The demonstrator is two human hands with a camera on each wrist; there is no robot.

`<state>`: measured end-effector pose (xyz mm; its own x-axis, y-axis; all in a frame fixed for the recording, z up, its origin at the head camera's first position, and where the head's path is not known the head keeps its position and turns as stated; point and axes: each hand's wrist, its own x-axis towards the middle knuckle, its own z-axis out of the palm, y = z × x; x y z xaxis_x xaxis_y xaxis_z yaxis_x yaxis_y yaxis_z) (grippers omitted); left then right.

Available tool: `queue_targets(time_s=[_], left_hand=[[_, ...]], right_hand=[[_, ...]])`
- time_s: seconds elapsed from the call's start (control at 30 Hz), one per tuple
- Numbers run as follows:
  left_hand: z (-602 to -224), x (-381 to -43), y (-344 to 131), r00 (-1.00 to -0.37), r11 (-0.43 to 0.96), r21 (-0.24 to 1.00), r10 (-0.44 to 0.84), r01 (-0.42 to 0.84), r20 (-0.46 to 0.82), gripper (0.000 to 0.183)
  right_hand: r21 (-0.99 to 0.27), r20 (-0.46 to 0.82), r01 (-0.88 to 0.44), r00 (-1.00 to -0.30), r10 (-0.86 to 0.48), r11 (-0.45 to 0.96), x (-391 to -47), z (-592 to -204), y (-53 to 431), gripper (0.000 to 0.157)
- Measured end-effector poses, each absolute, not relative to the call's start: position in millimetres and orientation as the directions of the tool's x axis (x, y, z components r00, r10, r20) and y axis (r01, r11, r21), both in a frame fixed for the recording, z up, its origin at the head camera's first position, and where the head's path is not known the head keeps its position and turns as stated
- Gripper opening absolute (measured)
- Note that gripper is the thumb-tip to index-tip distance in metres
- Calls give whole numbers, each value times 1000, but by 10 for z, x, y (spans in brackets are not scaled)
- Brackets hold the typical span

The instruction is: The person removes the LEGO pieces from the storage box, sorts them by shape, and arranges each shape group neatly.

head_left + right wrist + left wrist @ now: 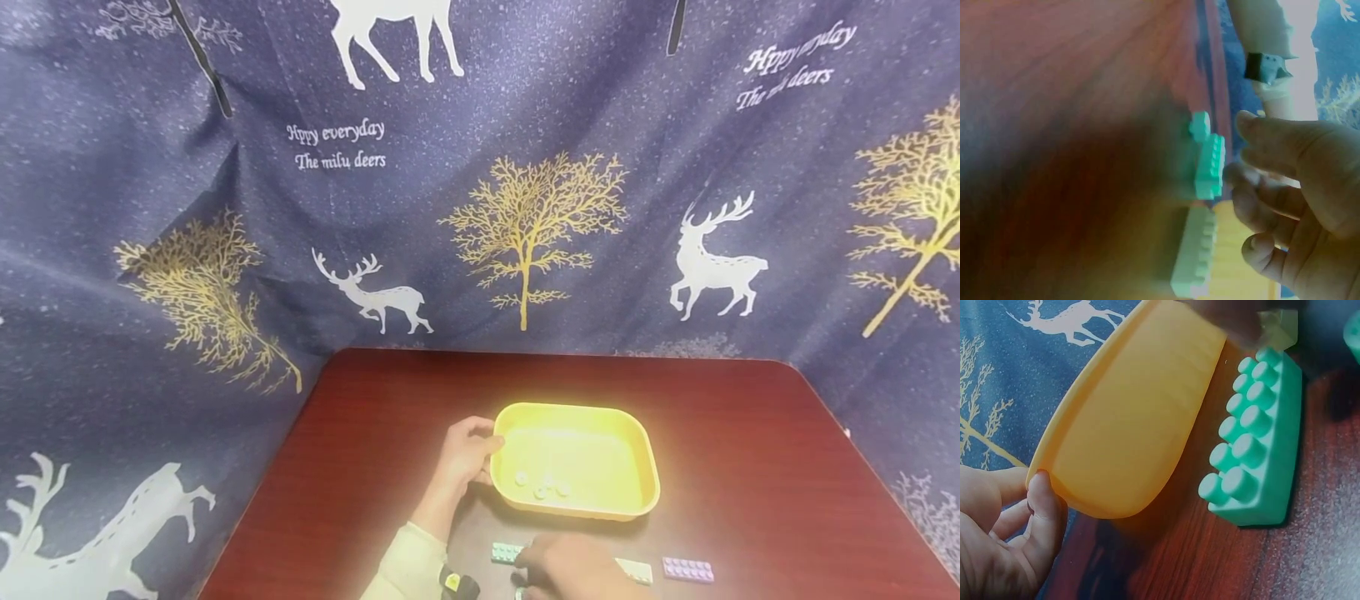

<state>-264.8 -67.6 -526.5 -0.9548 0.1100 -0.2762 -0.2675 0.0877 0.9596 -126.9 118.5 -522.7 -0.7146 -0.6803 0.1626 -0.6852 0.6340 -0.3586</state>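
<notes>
My left hand (468, 454) pinches the left rim of a yellow plastic tray (651, 467); in the left wrist view the thumb (1044, 503) presses on its outer wall. Several small whitish round pieces (540, 492) lie in the tray's near left corner. My right hand (570, 567) is over the row of toy building bricks, its fingers loosely bent with nothing between them in the right wrist view. Close to those fingers are a long green brick (1210, 167), a smaller green brick (1199, 126) and a pale long brick (1192, 253).
A purple brick (687, 569) lies at the right end of the row. All of this stands on a dark red wooden table (750, 450). Behind it hangs a blue cloth (480, 108) printed with deer and trees. The left wrist wears a black band (459, 583).
</notes>
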Motion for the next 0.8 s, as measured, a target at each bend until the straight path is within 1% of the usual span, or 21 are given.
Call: queue_targets(time_s=[0.17,0.3,0.37,0.53,0.63,0.8], left_hand=[[-5256,-2647,-687,-954,92,959,108,-269,-278,44],[-5259,-2643,-698,-955,86,959,109,-269,-277,43],[-5265,-2642,-703,-955,85,959,109,-269,-277,43],[-5270,-2626,-707,-954,82,960,114,-268,-276,42],[-5270,-2622,-700,-957,80,962,114,-259,-267,42],[-5255,-2624,-686,-958,72,964,116,-255,-262,43]], right_hand=[[-399,260,-658,-749,-610,638,-1325,-5120,1275,14],[-367,341,-635,-772,-537,680,-1397,-5040,1333,18],[-353,356,-609,-790,-500,710,-1431,-5020,1363,18],[-355,355,-549,-828,-434,757,-1533,-5023,1449,18],[-378,358,-513,-849,-389,771,-1589,-5011,1486,16],[-380,330,-407,-898,-290,831,-1688,-4998,1542,16]])
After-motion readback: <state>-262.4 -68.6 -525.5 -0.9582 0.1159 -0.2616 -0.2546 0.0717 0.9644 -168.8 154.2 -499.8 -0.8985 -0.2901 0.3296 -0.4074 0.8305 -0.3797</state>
